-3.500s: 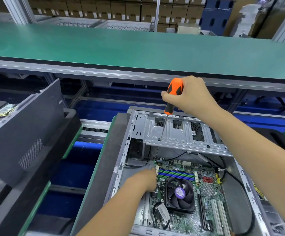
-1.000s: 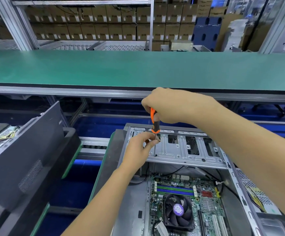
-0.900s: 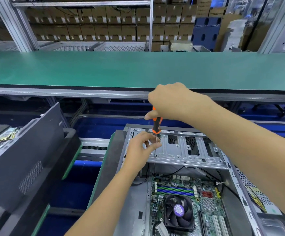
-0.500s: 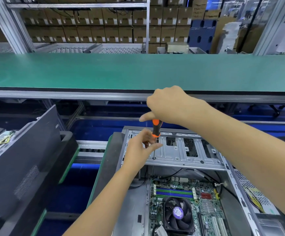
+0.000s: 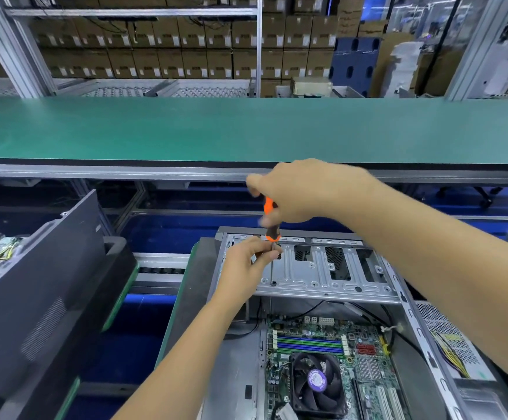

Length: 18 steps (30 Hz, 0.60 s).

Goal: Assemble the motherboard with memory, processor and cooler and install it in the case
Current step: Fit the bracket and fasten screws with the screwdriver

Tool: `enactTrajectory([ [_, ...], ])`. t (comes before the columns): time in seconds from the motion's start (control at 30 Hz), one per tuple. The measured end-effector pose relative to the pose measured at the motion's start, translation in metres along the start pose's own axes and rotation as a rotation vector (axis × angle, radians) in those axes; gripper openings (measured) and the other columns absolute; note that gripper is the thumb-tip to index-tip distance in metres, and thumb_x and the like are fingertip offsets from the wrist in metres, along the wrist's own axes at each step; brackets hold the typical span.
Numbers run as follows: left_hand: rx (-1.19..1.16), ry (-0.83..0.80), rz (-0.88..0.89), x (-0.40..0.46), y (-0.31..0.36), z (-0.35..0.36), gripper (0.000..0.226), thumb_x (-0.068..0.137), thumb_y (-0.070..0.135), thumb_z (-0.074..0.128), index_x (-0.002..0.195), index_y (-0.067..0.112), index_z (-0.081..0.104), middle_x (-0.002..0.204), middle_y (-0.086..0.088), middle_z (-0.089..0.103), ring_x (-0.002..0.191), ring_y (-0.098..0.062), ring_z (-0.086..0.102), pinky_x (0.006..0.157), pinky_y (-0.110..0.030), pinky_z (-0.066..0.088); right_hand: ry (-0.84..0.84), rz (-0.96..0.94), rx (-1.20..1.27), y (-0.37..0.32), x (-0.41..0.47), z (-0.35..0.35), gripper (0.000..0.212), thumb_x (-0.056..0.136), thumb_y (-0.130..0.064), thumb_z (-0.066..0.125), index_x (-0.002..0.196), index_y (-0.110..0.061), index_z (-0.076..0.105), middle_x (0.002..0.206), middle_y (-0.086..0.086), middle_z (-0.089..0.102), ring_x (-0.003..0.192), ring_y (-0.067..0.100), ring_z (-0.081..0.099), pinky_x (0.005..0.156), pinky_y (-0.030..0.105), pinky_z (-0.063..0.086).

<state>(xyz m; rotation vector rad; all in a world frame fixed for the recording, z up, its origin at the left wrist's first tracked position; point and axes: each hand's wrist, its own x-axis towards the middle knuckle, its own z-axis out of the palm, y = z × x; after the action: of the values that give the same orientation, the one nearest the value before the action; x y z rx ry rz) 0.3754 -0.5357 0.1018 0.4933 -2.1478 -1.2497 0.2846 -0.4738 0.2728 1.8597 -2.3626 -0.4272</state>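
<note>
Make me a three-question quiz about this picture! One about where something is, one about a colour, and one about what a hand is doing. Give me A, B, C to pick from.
1. Where is the cooler fan?
A. On the motherboard inside the case
B. On the green bench
C. In the left hand

2. What colour is the screwdriver handle?
A. Blue
B. Orange and black
C. White

3. What is the left hand doing?
A. Lying flat on the fan
B. Pinching the screwdriver's thin metal shaft
C. Hanging empty by the person's side

Answers:
1. A, the fan with the purple sticker sits on the green board down in the open metal case.
2. B, orange with a black part shows below the right hand gripping it.
3. B, its fingertips close round the shaft above the silver drive bracket.
</note>
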Motion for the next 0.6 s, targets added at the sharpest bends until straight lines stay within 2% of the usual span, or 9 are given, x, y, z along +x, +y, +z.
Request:
enactTrajectory([
  [0.07, 0.002, -0.002, -0.012, 0.000, -0.001, -0.001, 0.011, 0.089, 0.010, 0.065, 0.095, 0.016, 0.072, 0.077, 0.012, 0.061, 0.069, 0.006, 0.050, 0.063, -0.008, 0.035, -0.045, -0.064, 0.086, 0.006, -0.003, -0.002, 0.021, 0.089, -0.021, 0.060, 0.107, -0.019, 0.049, 0.088, 0.004, 0.056, 0.070, 0.026, 0.062, 0.055, 0.035, 0.047],
  [0.1, -0.008, 0.006, -0.028, -0.001, -0.001, -0.001, 0.010, 0.087, 0.015, 0.068, 0.096, 0.018, 0.069, 0.073, 0.015, 0.060, 0.068, 0.004, 0.050, 0.062, -0.010, 0.035, -0.024, -0.066, 0.055, 0.008, -0.003, -0.003, 0.017, 0.089, -0.022, 0.061, 0.103, -0.018, 0.052, 0.084, 0.004, 0.057, 0.066, 0.024, 0.061, 0.050, 0.031, 0.043],
  [0.13, -0.020, 0.024, -0.046, -0.001, -0.001, -0.001, 0.011, 0.085, 0.018, 0.070, 0.095, 0.020, 0.065, 0.070, 0.015, 0.060, 0.068, 0.002, 0.050, 0.061, -0.011, 0.036, 0.022, -0.063, 0.010, 0.008, -0.002, -0.005, 0.018, 0.089, -0.031, 0.062, 0.097, -0.016, 0.054, 0.077, 0.003, 0.054, 0.061, 0.021, 0.057, 0.047, 0.027, 0.035],
  [0.2, -0.020, 0.067, -0.070, -0.001, -0.001, 0.001, 0.013, 0.082, 0.022, 0.074, 0.086, 0.020, 0.062, 0.070, 0.015, 0.061, 0.069, 0.003, 0.051, 0.062, -0.011, 0.037, 0.083, -0.007, -0.103, 0.005, 0.001, -0.006, 0.044, 0.090, -0.054, 0.051, 0.079, -0.012, 0.050, 0.067, 0.001, 0.044, 0.053, 0.018, 0.044, 0.045, 0.025, 0.024],
  [0.3, -0.015, 0.070, -0.057, 0.001, 0.003, 0.004, 0.006, 0.084, 0.018, 0.071, 0.081, 0.017, 0.066, 0.076, 0.013, 0.059, 0.069, 0.002, 0.049, 0.061, -0.013, 0.035, 0.122, 0.109, -0.225, -0.001, 0.003, -0.004, 0.064, 0.089, -0.069, 0.031, 0.062, -0.012, 0.040, 0.062, 0.001, 0.040, 0.049, 0.017, 0.037, 0.047, 0.025, 0.020],
  [0.4, -0.013, 0.029, -0.023, 0.003, 0.003, 0.003, 0.004, 0.086, 0.014, 0.069, 0.082, 0.014, 0.067, 0.083, 0.003, 0.061, 0.076, -0.007, 0.051, 0.065, -0.017, 0.034, 0.078, 0.071, -0.133, 0.005, -0.001, -0.003, 0.059, 0.086, -0.069, 0.041, 0.075, -0.011, 0.050, 0.067, 0.000, 0.045, 0.053, 0.018, 0.042, 0.046, 0.027, 0.025],
  [0.47, -0.025, 0.030, -0.046, 0.004, 0.002, 0.000, 0.005, 0.086, 0.014, 0.068, 0.082, 0.014, 0.070, 0.078, 0.004, 0.064, 0.073, -0.008, 0.051, 0.064, -0.019, 0.035, 0.014, -0.047, 0.040, 0.010, -0.003, -0.001, 0.033, 0.089, -0.044, 0.060, 0.104, -0.016, 0.052, 0.081, 0.000, 0.051, 0.066, 0.023, 0.052, 0.052, 0.030, 0.037],
  [0.5, -0.026, 0.028, -0.054, 0.005, 0.001, -0.001, 0.005, 0.087, 0.014, 0.068, 0.082, 0.016, 0.071, 0.077, 0.005, 0.065, 0.072, -0.007, 0.052, 0.064, -0.021, 0.036, 0.015, -0.073, 0.071, 0.011, -0.003, 0.000, 0.030, 0.089, -0.034, 0.062, 0.112, -0.019, 0.050, 0.083, -0.001, 0.050, 0.070, 0.024, 0.053, 0.052, 0.031, 0.039],
  [0.6, -0.015, 0.018, -0.039, 0.006, 0.001, -0.001, 0.009, 0.086, 0.017, 0.069, 0.086, 0.025, 0.067, 0.075, 0.007, 0.067, 0.073, -0.007, 0.054, 0.064, -0.022, 0.040, 0.098, -0.036, -0.083, 0.010, -0.003, 0.000, 0.036, 0.090, -0.050, 0.055, 0.099, -0.015, 0.057, 0.072, -0.002, 0.040, 0.066, 0.024, 0.048, 0.048, 0.027, 0.026],
])
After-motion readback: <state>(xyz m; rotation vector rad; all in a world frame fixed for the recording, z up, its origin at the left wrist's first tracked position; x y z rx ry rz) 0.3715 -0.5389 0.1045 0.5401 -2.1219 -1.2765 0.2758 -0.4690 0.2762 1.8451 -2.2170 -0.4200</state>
